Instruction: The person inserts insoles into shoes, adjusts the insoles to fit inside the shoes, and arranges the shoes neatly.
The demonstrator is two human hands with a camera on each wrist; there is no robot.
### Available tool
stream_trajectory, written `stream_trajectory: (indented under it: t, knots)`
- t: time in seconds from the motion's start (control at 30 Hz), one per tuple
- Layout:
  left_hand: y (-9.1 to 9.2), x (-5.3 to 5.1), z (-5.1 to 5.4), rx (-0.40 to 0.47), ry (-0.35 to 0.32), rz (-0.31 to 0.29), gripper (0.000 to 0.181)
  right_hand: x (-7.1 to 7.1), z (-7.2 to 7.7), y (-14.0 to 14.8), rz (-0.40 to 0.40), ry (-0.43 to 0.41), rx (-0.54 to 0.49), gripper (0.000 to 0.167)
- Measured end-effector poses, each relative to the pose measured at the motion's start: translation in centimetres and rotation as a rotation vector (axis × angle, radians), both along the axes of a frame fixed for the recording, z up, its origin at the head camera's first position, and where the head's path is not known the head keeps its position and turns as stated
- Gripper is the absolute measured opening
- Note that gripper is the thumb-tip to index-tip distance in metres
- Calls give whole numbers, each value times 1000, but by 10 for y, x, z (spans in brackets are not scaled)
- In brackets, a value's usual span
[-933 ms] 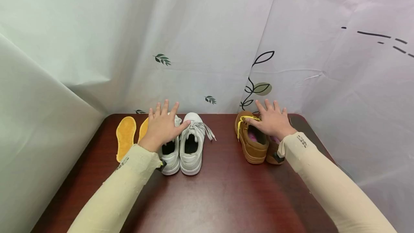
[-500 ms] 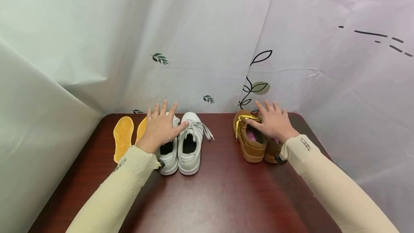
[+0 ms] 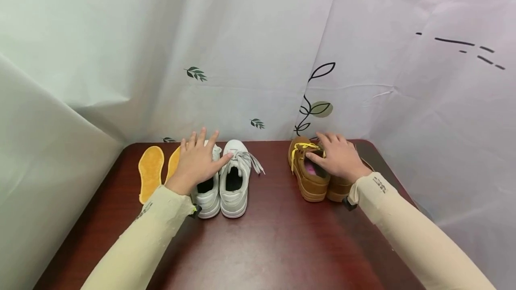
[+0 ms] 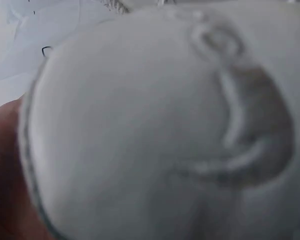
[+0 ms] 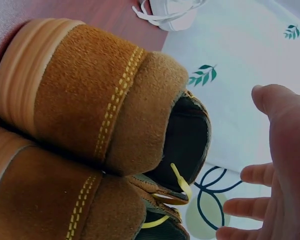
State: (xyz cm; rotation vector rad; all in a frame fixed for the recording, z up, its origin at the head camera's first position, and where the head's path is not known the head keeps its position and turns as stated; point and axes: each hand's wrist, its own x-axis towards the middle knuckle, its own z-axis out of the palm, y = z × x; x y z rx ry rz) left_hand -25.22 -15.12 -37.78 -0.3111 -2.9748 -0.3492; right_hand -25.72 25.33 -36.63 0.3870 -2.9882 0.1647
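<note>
My left hand (image 3: 195, 164) spreads its fingers above a pair of white lace-up sneakers (image 3: 235, 198), covering much of the left one. A blurred white sneaker heel (image 4: 115, 125) fills the left wrist view. Over the right shoe of a brown suede pair (image 3: 314, 187) with yellow laces is my right hand (image 3: 341, 158), its fingers extended and slightly bent. In the right wrist view, the thumb and fingers (image 5: 257, 205) stand apart from the brown shoes (image 5: 85, 95). Neither hand grips anything. Something pink shows inside the left brown shoe.
Two yellow-orange insoles (image 3: 151, 171) lie left of the sneakers, the second partly hidden by my left hand. Everything rests on a dark red-brown table (image 3: 266, 236). A pale printed curtain (image 3: 258, 57) hangs along its back and sides.
The head view shifts slightly, sliding the scene left. My right hand's fingers have lowered and bent a little over the brown shoes. My left hand has dipped slightly; the shoes stay in place.
</note>
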Motion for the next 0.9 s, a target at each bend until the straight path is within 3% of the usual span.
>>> stream_trajectory:
  t: [0.13, 0.4, 0.67, 0.9]
  knots:
    - [0, 1, -5, -4, -13, -4, 94, 5, -5, 2, 20, -7, -11, 79]
    - [7, 0, -8, 25, -4, -21, 88, 21, 0, 1, 50, 37, -2, 69]
    - [5, 3, -6, 37, -8, -38, 88, 38, -4, -7, 43, -35, 15, 71]
    - [0, 8, -4, 50, 6, -25, 87, 48, -9, -15, 95, -88, 88, 66]
